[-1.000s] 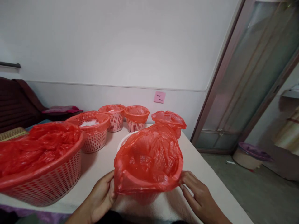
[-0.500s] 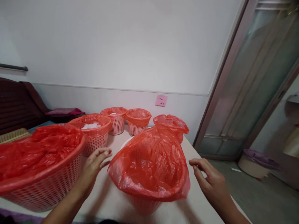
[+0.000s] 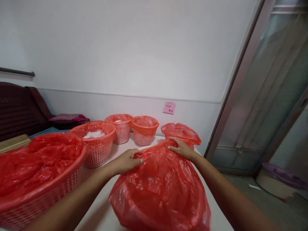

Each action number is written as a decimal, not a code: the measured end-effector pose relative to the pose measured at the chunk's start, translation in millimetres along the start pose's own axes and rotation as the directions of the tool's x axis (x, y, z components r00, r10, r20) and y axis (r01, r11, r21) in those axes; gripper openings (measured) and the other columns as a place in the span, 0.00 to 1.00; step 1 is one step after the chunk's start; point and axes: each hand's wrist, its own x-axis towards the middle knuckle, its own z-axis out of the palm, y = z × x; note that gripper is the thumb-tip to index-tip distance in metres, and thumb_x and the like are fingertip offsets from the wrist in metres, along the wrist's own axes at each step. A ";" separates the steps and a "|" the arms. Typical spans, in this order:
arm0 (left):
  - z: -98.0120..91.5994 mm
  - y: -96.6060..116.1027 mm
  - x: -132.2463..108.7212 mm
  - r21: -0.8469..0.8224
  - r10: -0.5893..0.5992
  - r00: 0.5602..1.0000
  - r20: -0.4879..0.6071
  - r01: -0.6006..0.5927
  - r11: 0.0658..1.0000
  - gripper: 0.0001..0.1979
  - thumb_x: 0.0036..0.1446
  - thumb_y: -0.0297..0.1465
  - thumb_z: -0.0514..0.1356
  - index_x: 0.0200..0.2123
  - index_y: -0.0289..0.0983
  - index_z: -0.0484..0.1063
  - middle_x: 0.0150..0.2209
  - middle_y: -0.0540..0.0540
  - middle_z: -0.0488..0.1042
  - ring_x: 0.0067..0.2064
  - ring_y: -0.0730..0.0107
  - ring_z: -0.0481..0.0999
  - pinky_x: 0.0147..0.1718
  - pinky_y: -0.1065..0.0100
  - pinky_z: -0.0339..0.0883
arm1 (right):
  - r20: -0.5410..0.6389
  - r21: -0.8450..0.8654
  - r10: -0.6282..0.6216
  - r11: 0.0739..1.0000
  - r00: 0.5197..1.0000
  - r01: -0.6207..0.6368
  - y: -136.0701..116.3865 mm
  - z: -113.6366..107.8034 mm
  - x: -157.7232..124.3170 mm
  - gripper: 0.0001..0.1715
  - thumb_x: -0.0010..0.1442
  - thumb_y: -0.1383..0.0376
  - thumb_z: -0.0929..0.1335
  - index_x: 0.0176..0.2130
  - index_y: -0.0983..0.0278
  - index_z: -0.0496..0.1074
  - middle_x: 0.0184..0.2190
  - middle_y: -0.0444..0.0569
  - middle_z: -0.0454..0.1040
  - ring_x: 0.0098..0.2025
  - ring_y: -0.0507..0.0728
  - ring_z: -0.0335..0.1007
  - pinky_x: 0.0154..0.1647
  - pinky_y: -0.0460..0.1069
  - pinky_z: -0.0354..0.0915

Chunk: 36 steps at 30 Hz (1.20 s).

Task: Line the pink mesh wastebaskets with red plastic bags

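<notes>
The left hand (image 3: 126, 162) and right hand (image 3: 181, 148) rest apart, fingers flat on the far edge of the red bag (image 3: 161, 189), pressing its film down. More lined baskets (image 3: 144, 130) crowd the counter (image 3: 101, 211) behind.

Stood behind the table (image 3: 106, 215): a plain white wall (image 3: 125, 45), split by a thin horizontal rail above a slightly greyer lower band. Carried one pink sticky note (image 3: 169, 108) with small, unreadable writing. Fitted at upper left with a dark bar (image 3: 16, 72). Occupied at left by a dark maroon sofa (image 3: 16, 109) with a pink cushion (image 3: 67, 117). Closed at right by a brown-framed frosted-glass door (image 3: 269, 89). Showed grey floor (image 3: 284, 208) bearing a blurred, possibly purple-lidded container (image 3: 276, 178). Lit evenly and softly.
</notes>
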 end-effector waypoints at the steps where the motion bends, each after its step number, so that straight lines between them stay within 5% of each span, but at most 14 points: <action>1: -3.7 -5.3 0.2 -0.031 -0.024 1.000 0.013 0.024 0.999 0.14 0.53 0.41 0.61 0.35 0.35 0.73 0.34 0.44 0.78 0.34 0.63 0.75 0.36 0.64 0.66 | 0.045 0.029 0.017 0.999 0.999 -0.018 2.6 4.9 2.9 0.20 0.56 0.56 0.68 0.46 0.63 0.73 0.46 0.53 0.78 0.46 0.61 0.74 0.46 0.54 0.69; 6: -28.2 -32.5 -7.6 -0.130 -0.139 0.990 -0.030 0.134 0.982 0.20 0.55 0.47 0.56 0.32 0.34 0.71 0.29 0.46 0.75 0.28 0.69 0.71 0.31 0.66 0.62 | 0.161 0.112 0.130 0.983 0.978 -0.149 11.1 23.5 5.6 0.09 0.54 0.62 0.63 0.27 0.63 0.69 0.27 0.45 0.74 0.31 0.55 0.69 0.32 0.49 0.63; 10: -41.9 -38.3 -7.1 -0.023 -0.170 0.963 -0.208 0.169 0.985 0.20 0.48 0.48 0.60 0.24 0.36 0.67 0.20 0.53 0.66 0.22 0.74 0.62 0.24 0.69 0.53 | 0.172 0.147 0.179 0.968 0.969 -0.205 17.8 27.4 5.4 0.06 0.50 0.63 0.63 0.26 0.62 0.67 0.25 0.43 0.71 0.29 0.54 0.66 0.30 0.48 0.59; 17: -31.8 -50.5 9.9 -0.096 -0.168 0.938 -0.304 0.145 0.985 0.19 0.43 0.46 0.63 0.22 0.37 0.63 0.19 0.56 0.61 0.22 0.77 0.58 0.23 0.70 0.47 | 0.190 0.218 0.191 0.948 0.963 -0.231 21.8 20.9 9.2 0.07 0.47 0.64 0.66 0.30 0.64 0.71 0.29 0.45 0.73 0.33 0.56 0.68 0.34 0.49 0.62; 22: -33.2 -64.6 8.2 -0.298 -0.227 0.953 -0.202 0.161 0.941 0.19 0.47 0.46 0.64 0.29 0.37 0.63 0.24 0.56 0.65 0.24 0.78 0.63 0.26 0.72 0.54 | 0.231 0.290 0.157 0.931 0.960 -0.222 21.7 22.3 1.5 0.16 0.50 0.56 0.69 0.36 0.64 0.72 0.35 0.47 0.75 0.37 0.58 0.71 0.39 0.52 0.66; 26: -48.5 -49.8 7.9 -0.308 -0.220 0.973 -0.063 0.191 0.932 0.24 0.45 0.42 0.70 0.42 0.37 0.71 0.37 0.48 0.76 0.35 0.71 0.74 0.34 0.69 0.63 | 0.276 0.334 0.090 0.925 0.957 -0.184 19.1 19.7 0.5 0.26 0.48 0.53 0.73 0.44 0.63 0.73 0.45 0.50 0.76 0.48 0.62 0.71 0.52 0.56 0.64; 29: -51.5 -43.0 13.8 -0.291 -0.190 0.980 -0.067 0.163 0.943 0.22 0.44 0.41 0.71 0.39 0.35 0.74 0.34 0.48 0.77 0.31 0.74 0.73 0.31 0.72 0.60 | 0.276 0.368 0.073 0.913 0.958 -0.176 19.4 19.0 2.1 0.31 0.49 0.50 0.73 0.48 0.62 0.72 0.51 0.52 0.74 0.53 0.64 0.69 0.57 0.58 0.61; 36: -36.2 -60.9 26.5 -0.501 -0.255 0.961 -0.103 0.172 0.848 0.15 0.49 0.42 0.67 0.27 0.36 0.70 0.23 0.51 0.73 0.26 0.74 0.72 0.28 0.72 0.64 | 0.247 0.415 0.145 0.878 0.958 -0.239 31.3 23.9 1.1 0.25 0.54 0.43 0.67 0.33 0.63 0.71 0.31 0.45 0.72 0.34 0.56 0.69 0.37 0.51 0.63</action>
